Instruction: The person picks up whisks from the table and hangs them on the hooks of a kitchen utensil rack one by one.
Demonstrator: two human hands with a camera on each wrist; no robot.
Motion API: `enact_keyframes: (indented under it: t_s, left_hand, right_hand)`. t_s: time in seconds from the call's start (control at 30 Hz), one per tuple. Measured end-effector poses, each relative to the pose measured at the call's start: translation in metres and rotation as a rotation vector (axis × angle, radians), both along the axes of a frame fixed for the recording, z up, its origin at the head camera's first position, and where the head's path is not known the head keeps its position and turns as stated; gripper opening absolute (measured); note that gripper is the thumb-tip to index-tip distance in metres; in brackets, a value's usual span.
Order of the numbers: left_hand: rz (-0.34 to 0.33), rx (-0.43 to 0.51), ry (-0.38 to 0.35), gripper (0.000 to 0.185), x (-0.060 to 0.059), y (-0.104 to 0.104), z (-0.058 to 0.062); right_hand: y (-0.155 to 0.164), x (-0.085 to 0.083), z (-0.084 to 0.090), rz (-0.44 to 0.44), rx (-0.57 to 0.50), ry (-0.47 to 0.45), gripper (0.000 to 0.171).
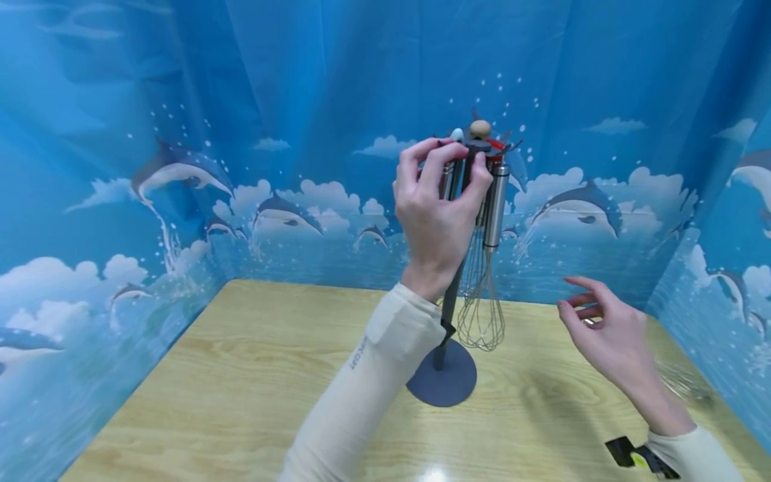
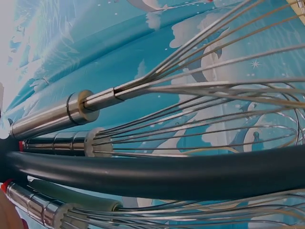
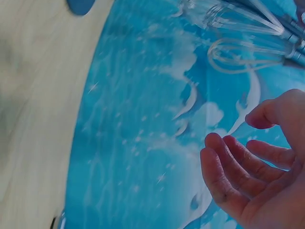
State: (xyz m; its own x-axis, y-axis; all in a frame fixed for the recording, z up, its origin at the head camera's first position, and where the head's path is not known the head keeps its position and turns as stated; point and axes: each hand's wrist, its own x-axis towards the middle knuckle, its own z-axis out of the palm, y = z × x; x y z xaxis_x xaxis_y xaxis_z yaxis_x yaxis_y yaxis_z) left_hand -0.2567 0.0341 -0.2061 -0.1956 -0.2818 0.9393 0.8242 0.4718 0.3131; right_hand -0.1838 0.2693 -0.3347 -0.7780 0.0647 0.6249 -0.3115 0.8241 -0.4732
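A dark utensil stand [image 1: 442,391] with a round base and a single pole is tilted on the table. Whisks with steel handles hang from its top, one whisk [image 1: 492,207] at the right side. My left hand [image 1: 436,201] grips the top of the stand, fingers and thumb curled around it among the handles. In the left wrist view, the black pole [image 2: 157,176] runs between several hanging whisks [image 2: 52,119]. My right hand [image 1: 614,335] is held over the right side of the table, fingers loosely bent with nothing in them.
A wooden table [image 1: 241,375] lies below, backed by a blue dolphin-print curtain [image 1: 337,80]. Another whisk [image 1: 683,383] lies on the table at the right, partly behind my right wrist. A wooden knob [image 1: 480,128] shows at the top of the stand.
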Motion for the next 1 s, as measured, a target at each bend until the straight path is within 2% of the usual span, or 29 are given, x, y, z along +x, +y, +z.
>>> enact_keyframes:
  t_s: [0.23, 0.47, 0.63, 0.87, 1.0]
  left_hand:
    - [-0.039, 0.013, 0.041, 0.020, -0.001, 0.002, -0.001]
    - [0.040, -0.018, 0.043, 0.019, -0.001, 0.001, 0.002]
    - [0.065, -0.032, 0.030, 0.020, 0.000, 0.001, 0.003]
    - [0.071, -0.035, 0.025, 0.021, 0.000, 0.001, 0.004]
    - [0.063, -0.033, 0.022, 0.021, 0.000, 0.001, 0.005]
  right_hand:
    - [0.029, -0.001, -0.012, -0.082, 0.056, -0.086, 0.040]
    - [0.060, -0.006, -0.023, -0.103, 0.128, -0.254, 0.047]
    - [0.089, -0.011, -0.030, -0.116, 0.220, -0.392, 0.050]
    - [0.127, -0.018, -0.038, -0.119, 0.361, -0.529, 0.054]
    - [0.138, -0.020, -0.043, -0.148, 0.406, -0.618, 0.060]
